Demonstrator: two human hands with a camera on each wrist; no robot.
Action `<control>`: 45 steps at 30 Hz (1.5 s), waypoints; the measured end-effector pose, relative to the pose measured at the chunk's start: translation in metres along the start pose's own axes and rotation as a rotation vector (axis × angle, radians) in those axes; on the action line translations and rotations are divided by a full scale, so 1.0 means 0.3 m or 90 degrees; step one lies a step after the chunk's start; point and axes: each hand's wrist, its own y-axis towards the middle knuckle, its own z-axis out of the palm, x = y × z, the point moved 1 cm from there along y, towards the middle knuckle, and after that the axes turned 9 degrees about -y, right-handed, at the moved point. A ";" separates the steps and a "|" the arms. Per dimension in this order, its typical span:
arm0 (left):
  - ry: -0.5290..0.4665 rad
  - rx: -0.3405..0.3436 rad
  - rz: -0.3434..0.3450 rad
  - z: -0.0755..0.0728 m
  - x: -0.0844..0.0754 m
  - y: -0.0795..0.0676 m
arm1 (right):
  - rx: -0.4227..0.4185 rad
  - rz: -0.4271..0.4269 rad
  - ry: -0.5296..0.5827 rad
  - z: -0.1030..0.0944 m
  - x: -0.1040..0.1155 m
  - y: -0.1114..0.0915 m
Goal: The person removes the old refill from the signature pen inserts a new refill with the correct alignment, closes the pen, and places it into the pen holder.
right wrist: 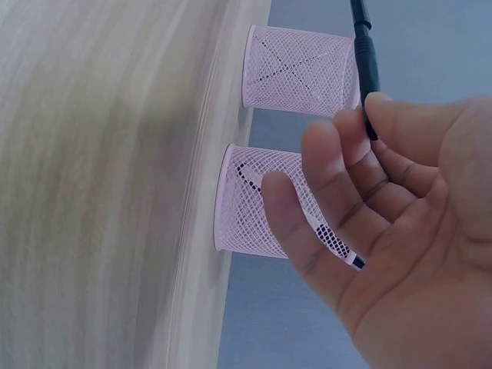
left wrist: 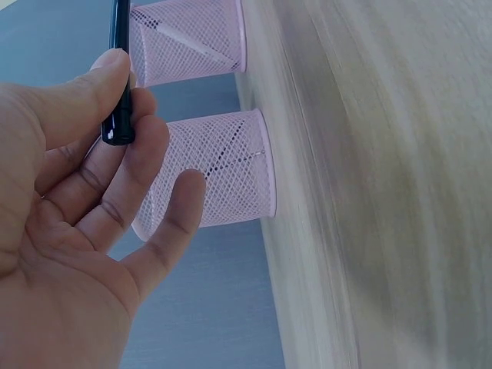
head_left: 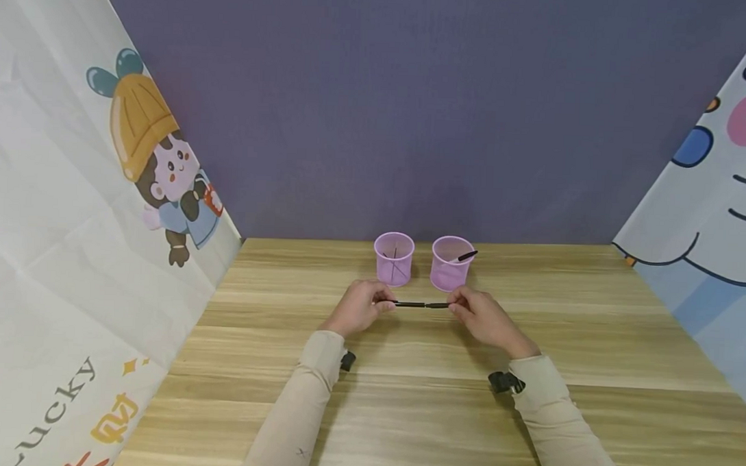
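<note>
A slim black pen (head_left: 411, 304) lies level between my two hands, in front of the cups, with a small pale seam partway along it. My left hand (head_left: 358, 308) pinches its left end between thumb and fingers; in the left wrist view the smooth round end of the pen (left wrist: 119, 100) sticks out past the thumb. Its right end is pinched by my right hand (head_left: 484, 319). The right wrist view shows that darker, ridged, tapering part of the pen (right wrist: 367, 65). The other fingers of both hands are loosely bent.
Just beyond the hands stand two pink mesh cups on the wooden table (head_left: 416, 413). The left cup (head_left: 393, 271) holds thin dark sticks that cross. In the right cup (head_left: 448, 277) leans a white pen with a black end (head_left: 467, 255). A dark wall (head_left: 426, 111) rises behind.
</note>
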 end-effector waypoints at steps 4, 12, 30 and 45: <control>-0.001 0.000 0.002 0.001 0.003 0.000 | -0.004 0.001 -0.006 0.001 -0.001 -0.001; 0.003 -0.002 0.007 0.000 0.003 -0.002 | -0.005 0.010 -0.009 0.003 -0.005 0.000; 0.004 -0.001 -0.015 -0.010 0.005 -0.009 | -0.008 0.012 -0.013 -0.008 -0.006 -0.001; -0.001 -0.013 -0.008 -0.020 0.020 -0.002 | -0.003 0.015 -0.014 -0.024 -0.008 -0.003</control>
